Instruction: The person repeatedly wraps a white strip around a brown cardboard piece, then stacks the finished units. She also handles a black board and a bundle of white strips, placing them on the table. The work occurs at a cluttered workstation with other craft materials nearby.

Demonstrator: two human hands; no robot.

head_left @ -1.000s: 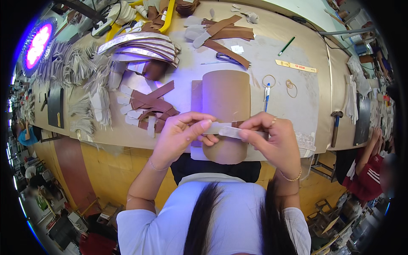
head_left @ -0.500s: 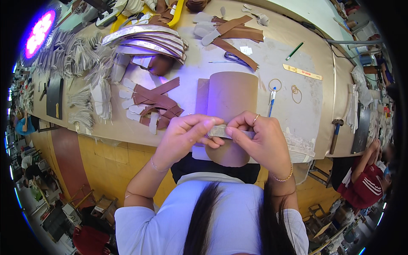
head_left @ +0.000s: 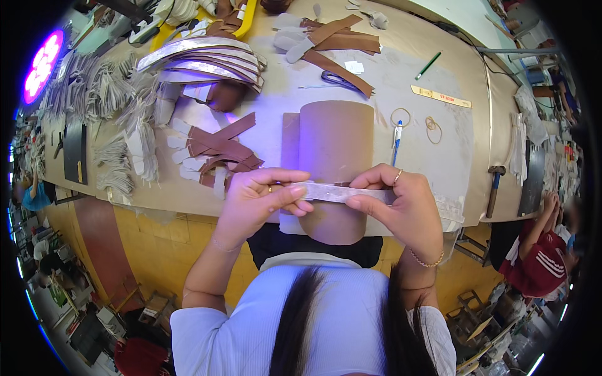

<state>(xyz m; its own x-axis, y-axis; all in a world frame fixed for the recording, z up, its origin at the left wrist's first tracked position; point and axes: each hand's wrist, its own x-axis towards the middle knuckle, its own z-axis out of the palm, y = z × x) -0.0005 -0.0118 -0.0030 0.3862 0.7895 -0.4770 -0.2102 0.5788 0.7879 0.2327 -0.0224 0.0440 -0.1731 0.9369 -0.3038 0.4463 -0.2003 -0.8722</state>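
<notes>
A pale, greyish-white strip (head_left: 331, 192) with some brown along its far edge is stretched between my two hands. My left hand (head_left: 266, 194) pinches its left end between thumb and fingers. Farther along, my right hand (head_left: 395, 199) grips it with thumb below and fingers above; its right end is hidden in that hand. Beneath the strip stands a rounded brown block (head_left: 337, 141) with a curved top. Brown strips with pale tabs (head_left: 219, 147) lie left of the block, and more such strips (head_left: 342, 41) lie beyond it.
Curved pale-and-brown bands (head_left: 207, 59) are stacked at far left, near a yellow tray (head_left: 248, 22). Scissors (head_left: 335, 78), a green pencil (head_left: 428, 65), a ruler (head_left: 441, 96), a blue pen (head_left: 396, 143) and rubber bands (head_left: 433, 130) lie on the table. A hammer (head_left: 495, 191) rests at right.
My right hand has slid right along the strip, away from my left, so more of the strip shows between them. The whole view has shifted slightly.
</notes>
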